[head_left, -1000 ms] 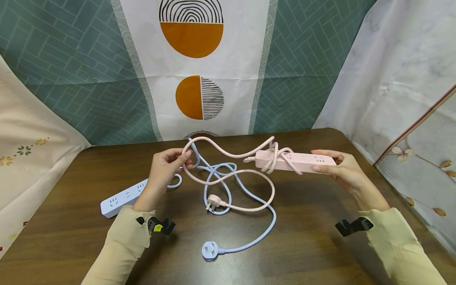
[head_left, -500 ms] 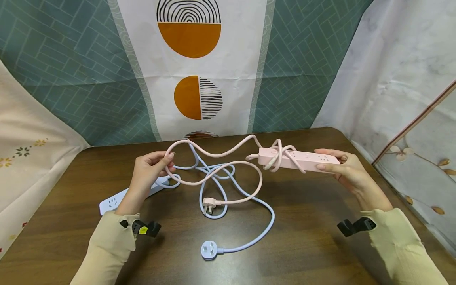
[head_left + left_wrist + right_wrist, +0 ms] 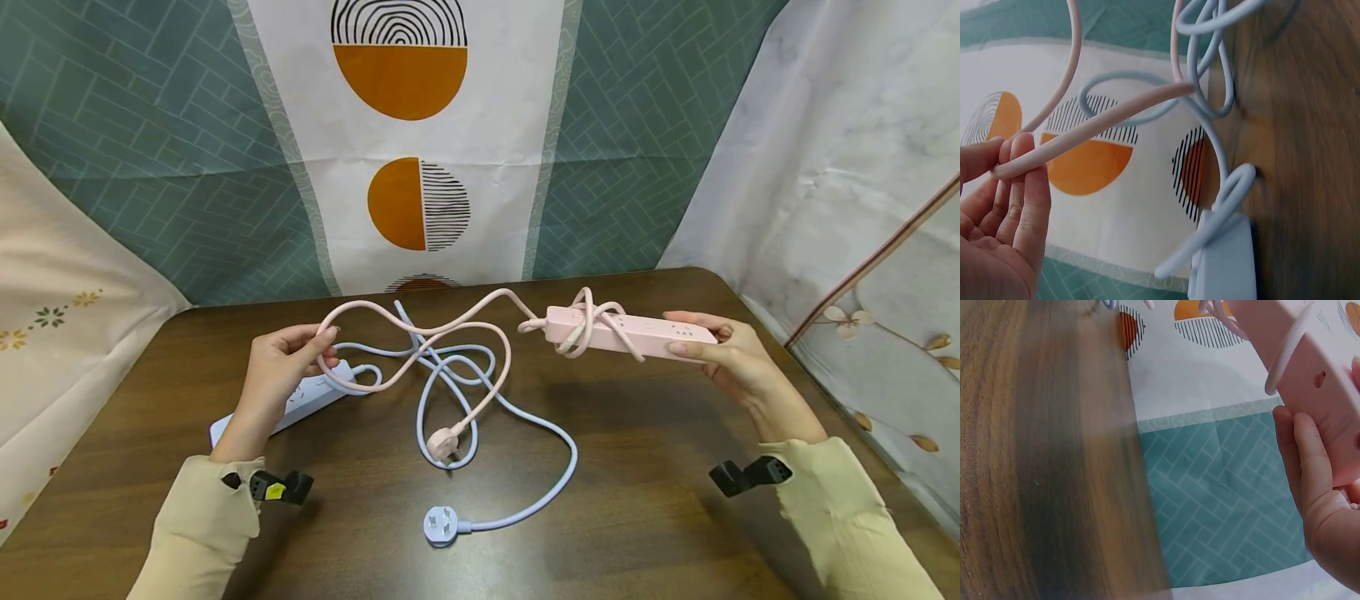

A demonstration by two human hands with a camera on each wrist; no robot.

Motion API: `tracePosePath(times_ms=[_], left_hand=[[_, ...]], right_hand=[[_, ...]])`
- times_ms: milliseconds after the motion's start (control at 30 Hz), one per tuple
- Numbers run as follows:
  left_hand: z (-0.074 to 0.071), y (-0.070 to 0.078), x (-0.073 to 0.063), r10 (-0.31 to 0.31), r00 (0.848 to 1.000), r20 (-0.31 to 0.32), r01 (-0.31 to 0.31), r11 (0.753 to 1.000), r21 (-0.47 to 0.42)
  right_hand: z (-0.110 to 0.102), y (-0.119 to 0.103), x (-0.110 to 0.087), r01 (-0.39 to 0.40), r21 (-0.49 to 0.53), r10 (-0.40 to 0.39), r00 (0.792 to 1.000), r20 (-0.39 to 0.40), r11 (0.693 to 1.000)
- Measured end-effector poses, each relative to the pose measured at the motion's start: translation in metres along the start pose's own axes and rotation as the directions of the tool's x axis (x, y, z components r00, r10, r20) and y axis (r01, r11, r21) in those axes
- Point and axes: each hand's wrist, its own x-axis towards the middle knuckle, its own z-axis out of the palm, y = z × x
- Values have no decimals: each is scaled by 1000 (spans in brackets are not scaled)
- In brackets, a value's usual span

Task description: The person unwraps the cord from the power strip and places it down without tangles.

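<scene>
My right hand (image 3: 731,362) grips the right end of a pink power strip (image 3: 652,335), held above the table. Several turns of its pink cord (image 3: 592,321) wrap the strip's left half; the underside shows in the right wrist view. My left hand (image 3: 285,367) pinches a loop of the same cord between thumb and fingers, as the left wrist view also shows. From that loop the cord curves back and ends in a pink plug (image 3: 444,444), hanging over the blue cord (image 3: 551,425). A light blue power strip (image 3: 311,398) lies behind my left wrist, partly covered by it.
The blue cord lies in loose loops across the middle of the brown wooden table (image 3: 637,517). Its blue plug (image 3: 440,526) rests near the front with prongs up. Patterned cloth (image 3: 622,167) hangs behind the table's far edge.
My left hand has moved left, drawing the pink cord longer between the hands. The pink plug has swung and turned its prongs downward right. My right hand has shifted only slightly right.
</scene>
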Motion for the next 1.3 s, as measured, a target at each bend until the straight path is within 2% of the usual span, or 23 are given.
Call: tracePosePath(times_ms=[33, 100, 200, 267, 333, 433, 467, 600, 667, 733, 800, 867, 967, 1067, 1133, 1200, 1267, 1300], left_hand=[[-3, -2, 0, 3, 1000, -6, -3, 1000, 17], [-16, -19, 5, 26, 999, 19, -25, 999, -34], [-25, -23, 4, 41, 999, 20, -41, 999, -20], [-29, -19, 1, 41, 999, 8, -41, 998, -51], [-26, -2, -7, 15, 999, -34, -16, 1000, -22], [-31, -1, -8, -12, 998, -62, 6, 995, -96], [-32, -2, -8, -19, 997, -74, 13, 996, -84], [-49, -33, 5, -26, 998, -65, 21, 998, -65], [-49, -36, 8, -46, 997, -56, 45, 999, -26], [-40, -26, 7, -76, 996, -48, 75, 997, -14], [-28, -7, 2, -108, 993, -44, 107, 994, -9], [-19, 5, -2, -107, 992, -68, 109, 993, 39], [-10, 10, -3, -26, 988, -154, 57, 978, 201], [2, 14, -2, 131, 961, -242, -26, 918, 396], [12, 16, -2, 241, 936, -257, -113, 896, 430], [21, 19, -2, 339, 909, -244, -206, 871, 446], [31, 20, -2, 395, 892, -219, -275, 860, 431], [35, 20, -1, 407, 890, -204, -299, 860, 413]], right_hand=[[0, 0, 0, 1, 3, -1, 1000, -5, 1000], [-1, 0, 0, -2, 8, 2, 1000, -20, 1000], [-2, -2, 0, -18, -3, 17, 998, -59, 1000], [-4, -2, 0, -31, -7, 30, 996, -84, 1000], [-6, -3, 0, -42, -16, 40, 994, -101, 999], [-8, -3, -1, -47, -10, 46, 994, -101, 999], [-9, -3, -1, -48, -12, 46, 994, -99, 999], [-10, -3, -1, -38, -18, 37, 996, -79, 999], [-9, -3, -2, -37, -32, 35, 997, -68, 999], [-9, -3, -2, -36, -47, 34, 998, -55, 998], [-8, -2, -2, -36, -52, 34, 998, -44, 998], [-6, -2, -2, -37, -53, 35, 999, -37, 998], [-4, -1, -2, -40, -51, 38, 999, -35, 998], [-1, 0, 0, -46, -62, 44, 998, -41, 997], [1, 1, 1, -51, -75, 47, 998, -51, 996], [4, 2, 2, -58, -81, 53, 997, -59, 995], [6, 3, 3, -63, -81, 58, 996, -63, 995], [8, 3, 3, -63, -77, 59, 996, -63, 995]])
